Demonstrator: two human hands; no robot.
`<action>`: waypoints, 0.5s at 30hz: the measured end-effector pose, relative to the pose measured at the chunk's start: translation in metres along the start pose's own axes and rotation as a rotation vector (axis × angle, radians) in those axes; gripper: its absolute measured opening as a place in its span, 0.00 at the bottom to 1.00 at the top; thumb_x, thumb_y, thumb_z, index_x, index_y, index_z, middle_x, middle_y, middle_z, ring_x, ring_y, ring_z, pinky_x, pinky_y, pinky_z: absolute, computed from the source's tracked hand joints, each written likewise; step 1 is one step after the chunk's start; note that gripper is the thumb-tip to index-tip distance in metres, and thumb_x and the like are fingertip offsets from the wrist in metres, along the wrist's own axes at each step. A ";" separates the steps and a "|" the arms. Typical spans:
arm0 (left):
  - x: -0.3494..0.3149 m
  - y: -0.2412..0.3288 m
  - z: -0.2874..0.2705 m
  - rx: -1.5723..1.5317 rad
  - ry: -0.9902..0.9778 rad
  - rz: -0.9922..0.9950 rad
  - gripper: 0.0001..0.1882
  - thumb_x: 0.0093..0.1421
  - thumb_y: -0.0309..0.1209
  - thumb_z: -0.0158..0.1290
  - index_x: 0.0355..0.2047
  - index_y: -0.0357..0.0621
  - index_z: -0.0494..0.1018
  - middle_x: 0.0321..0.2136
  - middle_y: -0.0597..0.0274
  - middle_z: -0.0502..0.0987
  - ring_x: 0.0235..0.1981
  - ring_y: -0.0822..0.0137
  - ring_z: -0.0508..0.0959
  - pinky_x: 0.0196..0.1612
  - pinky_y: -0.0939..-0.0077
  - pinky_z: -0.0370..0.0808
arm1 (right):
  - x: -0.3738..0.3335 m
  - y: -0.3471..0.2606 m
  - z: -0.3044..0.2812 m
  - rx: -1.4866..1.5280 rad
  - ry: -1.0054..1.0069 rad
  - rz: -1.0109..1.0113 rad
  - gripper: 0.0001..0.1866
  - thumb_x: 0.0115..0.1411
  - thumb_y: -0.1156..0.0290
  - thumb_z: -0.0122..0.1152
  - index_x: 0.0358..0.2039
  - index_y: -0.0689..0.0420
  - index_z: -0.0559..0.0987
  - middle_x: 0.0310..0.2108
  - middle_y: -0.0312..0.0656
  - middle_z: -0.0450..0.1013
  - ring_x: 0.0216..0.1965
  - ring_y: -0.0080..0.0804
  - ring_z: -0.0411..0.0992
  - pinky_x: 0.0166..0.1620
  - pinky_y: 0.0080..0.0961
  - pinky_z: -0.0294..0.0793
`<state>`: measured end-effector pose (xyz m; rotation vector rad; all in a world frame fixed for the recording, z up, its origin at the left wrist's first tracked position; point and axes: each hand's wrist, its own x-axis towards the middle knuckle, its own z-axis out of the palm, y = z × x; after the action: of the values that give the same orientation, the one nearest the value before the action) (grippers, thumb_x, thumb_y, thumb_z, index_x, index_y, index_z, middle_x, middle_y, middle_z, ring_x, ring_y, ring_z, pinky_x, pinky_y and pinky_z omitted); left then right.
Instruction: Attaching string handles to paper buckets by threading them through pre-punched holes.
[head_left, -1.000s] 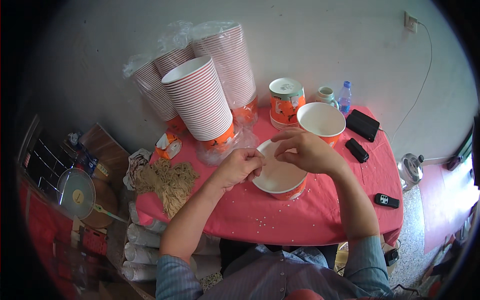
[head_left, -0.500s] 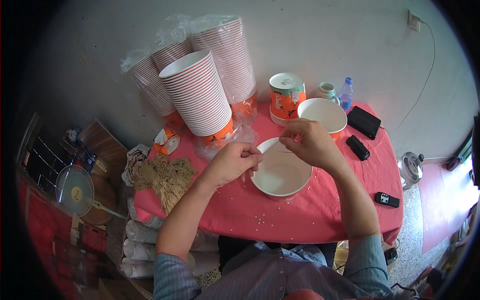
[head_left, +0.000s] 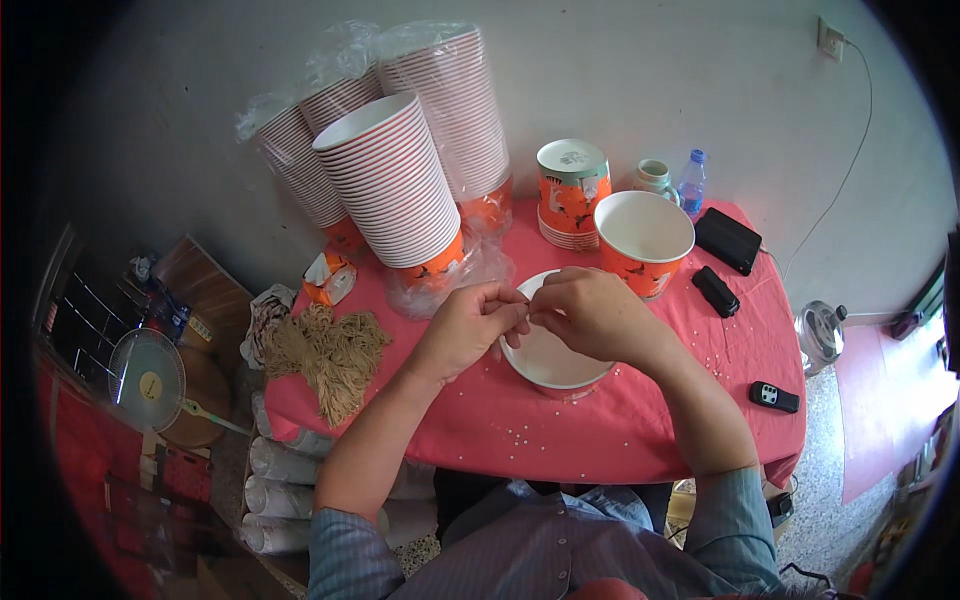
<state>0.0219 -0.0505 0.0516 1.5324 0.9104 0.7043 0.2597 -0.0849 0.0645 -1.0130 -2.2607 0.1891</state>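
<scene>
A white-lined paper bucket [head_left: 556,372] stands on the red tablecloth in front of me, partly covered by my hands. At its left rim, my left hand [head_left: 468,328] has thumb and forefinger pinched together. My right hand [head_left: 597,314] hangs over the bucket's mouth with its fingers closed, their tips meeting those of the left. Whatever lies between the fingertips is too small or hidden to name. Left of my left forearm, a bundle of tan string [head_left: 328,355] drapes over the table edge. Just behind my right hand is another orange paper bucket [head_left: 642,272], upright.
Tall nested bucket stacks [head_left: 392,185], some in clear plastic, stand at the back left. Upside-down buckets [head_left: 573,205], a mug [head_left: 653,178], a plastic bottle [head_left: 692,185] and black devices [head_left: 727,241] line the back right. Small white dots [head_left: 520,440] litter the cloth.
My right hand has moved left and slightly down, bringing its fingertips to my left hand's. A thin line earlier visible by the right fingers no longer shows.
</scene>
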 end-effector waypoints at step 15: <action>-0.020 0.000 0.028 0.415 0.252 0.240 0.12 0.72 0.26 0.60 0.50 0.31 0.83 0.36 0.49 0.89 0.36 0.65 0.89 0.41 0.69 0.83 | 0.008 -0.002 0.006 0.360 -0.040 0.442 0.13 0.69 0.63 0.66 0.40 0.60 0.89 0.29 0.51 0.83 0.32 0.45 0.84 0.39 0.41 0.81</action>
<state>0.0353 -0.0817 0.0483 1.9743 1.1213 0.9377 0.2510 -0.0795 0.0641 -1.2960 -1.9101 0.7791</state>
